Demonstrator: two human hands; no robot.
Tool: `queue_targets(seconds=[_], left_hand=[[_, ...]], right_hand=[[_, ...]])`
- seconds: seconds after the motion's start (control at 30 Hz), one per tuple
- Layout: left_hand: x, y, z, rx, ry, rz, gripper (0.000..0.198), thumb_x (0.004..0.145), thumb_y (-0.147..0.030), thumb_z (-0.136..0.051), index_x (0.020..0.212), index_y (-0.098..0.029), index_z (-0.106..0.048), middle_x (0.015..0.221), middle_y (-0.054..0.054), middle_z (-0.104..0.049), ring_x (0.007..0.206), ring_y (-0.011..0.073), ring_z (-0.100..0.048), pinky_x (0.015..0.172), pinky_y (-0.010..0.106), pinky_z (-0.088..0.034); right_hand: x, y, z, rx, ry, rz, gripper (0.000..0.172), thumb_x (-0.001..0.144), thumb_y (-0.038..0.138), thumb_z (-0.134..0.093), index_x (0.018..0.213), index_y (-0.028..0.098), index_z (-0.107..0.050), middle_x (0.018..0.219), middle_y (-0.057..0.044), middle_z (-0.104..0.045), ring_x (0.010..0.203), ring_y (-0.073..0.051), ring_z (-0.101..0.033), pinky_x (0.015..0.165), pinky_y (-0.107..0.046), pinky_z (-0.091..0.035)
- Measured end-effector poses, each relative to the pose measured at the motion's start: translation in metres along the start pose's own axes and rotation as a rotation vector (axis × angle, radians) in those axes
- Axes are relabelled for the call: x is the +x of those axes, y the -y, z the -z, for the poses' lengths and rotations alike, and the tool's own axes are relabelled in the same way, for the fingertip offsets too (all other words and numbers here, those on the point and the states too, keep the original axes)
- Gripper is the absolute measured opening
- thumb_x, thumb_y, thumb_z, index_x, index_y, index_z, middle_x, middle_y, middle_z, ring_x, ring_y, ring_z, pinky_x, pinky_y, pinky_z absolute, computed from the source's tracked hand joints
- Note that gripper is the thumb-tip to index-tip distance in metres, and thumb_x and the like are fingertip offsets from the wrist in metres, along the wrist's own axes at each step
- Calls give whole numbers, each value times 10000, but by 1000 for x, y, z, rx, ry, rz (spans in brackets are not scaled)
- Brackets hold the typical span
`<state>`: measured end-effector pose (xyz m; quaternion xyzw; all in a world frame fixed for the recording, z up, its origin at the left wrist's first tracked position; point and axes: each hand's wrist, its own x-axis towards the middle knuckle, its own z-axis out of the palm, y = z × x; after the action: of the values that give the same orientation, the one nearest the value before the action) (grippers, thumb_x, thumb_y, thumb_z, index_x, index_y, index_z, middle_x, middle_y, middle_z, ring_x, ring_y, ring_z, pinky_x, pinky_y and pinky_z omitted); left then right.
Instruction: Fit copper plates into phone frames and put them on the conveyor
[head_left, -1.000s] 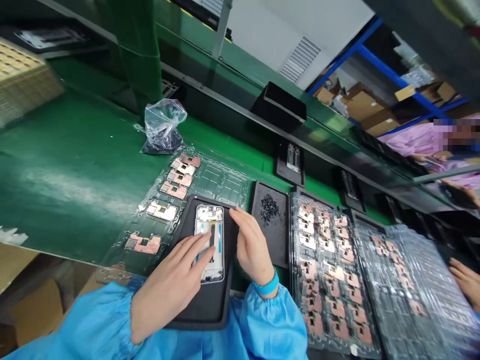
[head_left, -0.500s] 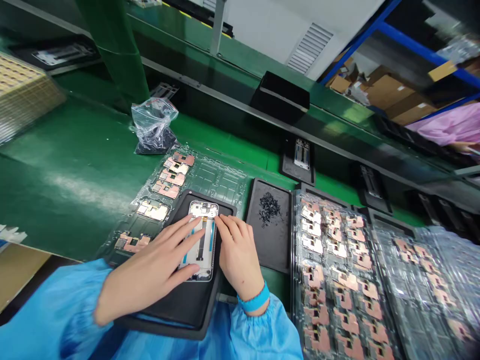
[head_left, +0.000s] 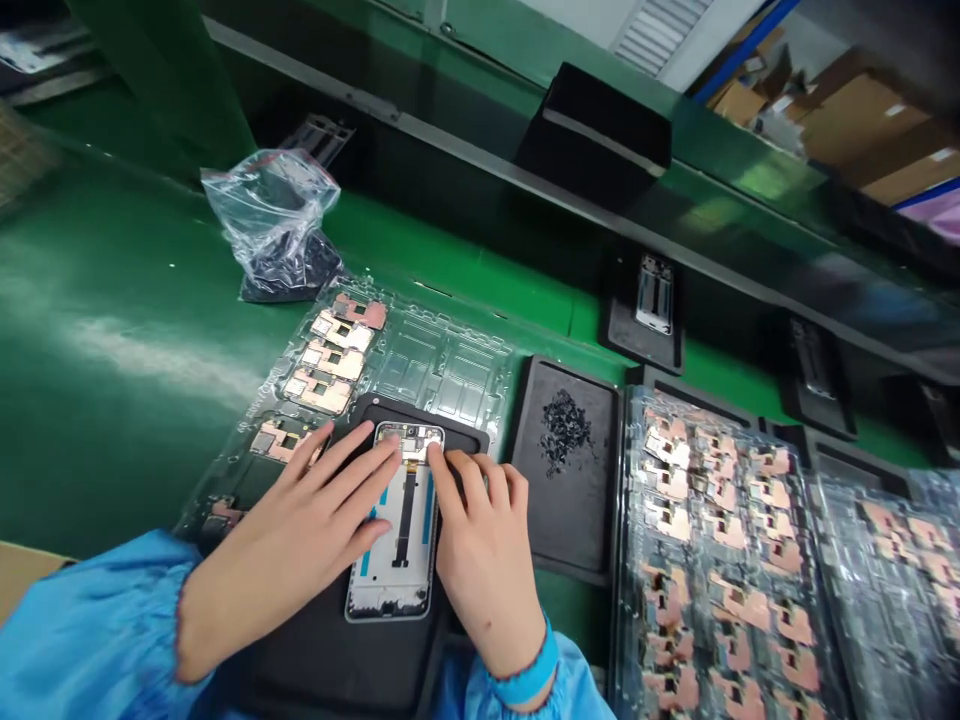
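Phone frame (head_left: 395, 545) | left hand (head_left: 300, 540), right hand (head_left: 480, 545) | moved to top end

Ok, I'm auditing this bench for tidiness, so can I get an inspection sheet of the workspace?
Surface: green bench, glossy.
Job's things: phone frame lying in a black carrier tray; clear blister tray holding copper-coloured parts behind it.
Clutter: plastic bag of dark bits; black tray with a small dark heap; stacked blister trays at right.
Grippers: left hand and right hand bare, fingers spread on the phone frame, gripping nothing.
Cables: black flat strip down the frame's middle; no loose cables seen.
Surroundings: conveyor carriers; black box; cardboard boxes.
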<state>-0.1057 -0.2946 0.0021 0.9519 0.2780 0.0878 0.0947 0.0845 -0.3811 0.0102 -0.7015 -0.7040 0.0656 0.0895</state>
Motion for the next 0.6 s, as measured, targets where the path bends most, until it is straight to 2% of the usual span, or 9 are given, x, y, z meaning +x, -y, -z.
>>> queue_targets(seconds=[0.17,0.27,0.37,0.5,0.6], left_hand=[[5,-11,-2,29,44,-1,510,1089,-380,-326,1428,-109,-594,1558,96,-494,1456,365,-403,1246,584,-219],[13,-14,2,93,54,-37,477,1063,-281,-348,1378,-53,-624,1485,158,-561,1404,401,-444,1186,616,-311],[18,-12,8,95,44,-33,432,1039,-231,-377,1330,-86,-662,1401,137,-624,1350,385,-480,1126,594,-400],[1,-7,15,45,-35,138,436,1050,-315,-388,1365,-128,-624,1416,141,-578,1306,370,-483,1058,569,-467],[-27,-6,15,72,-75,316,488,1052,-351,-369,1387,-61,-576,1317,191,-602,1157,377,-538,1027,593,-469]], right_hand=[[13,12,8,-82,51,-39,485,895,-5,-461,1364,50,-567,1206,-170,-621,1081,-333,-510,961,-547,-368],[18,13,6,-75,58,-73,403,919,17,-463,1271,122,-628,1148,-156,-629,1035,-327,-515,914,-545,-402],[16,9,1,-18,45,-90,476,894,6,-458,1323,149,-607,1209,-170,-599,1064,-344,-499,879,-544,-429],[-2,0,5,80,-73,-117,601,845,-33,-440,1403,157,-557,1278,-170,-548,1130,-355,-480,919,-542,-440],[-34,-3,12,130,-163,-217,482,982,78,-403,1446,169,-497,1204,-163,-578,1056,-337,-530,880,-510,-478]])
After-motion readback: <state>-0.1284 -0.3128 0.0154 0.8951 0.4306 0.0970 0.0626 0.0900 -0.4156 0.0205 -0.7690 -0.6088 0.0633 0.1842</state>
